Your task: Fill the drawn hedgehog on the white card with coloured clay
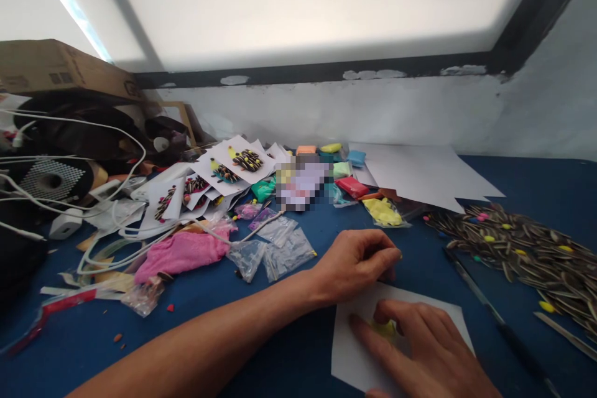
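A small white sheet of paper (347,351) lies at the front of the blue table. My right hand (426,345) rests over it, thumb and forefinger closed around a small piece of yellow modelling clay (386,328) on the sheet. Those fingers partly cover the clay. By the sheet's far edge is my left hand (352,267), its fingers curled and pressed together. What they hold, if anything, is hidden.
At right lie a heap of striped sunflower seeds (536,261) with coloured clay bits, and a black pen (499,317). Farther back are bagged clay (385,211), white sheets (420,171) and finished seed pictures (247,161). A pink cloth (186,252) and white cables lie left.
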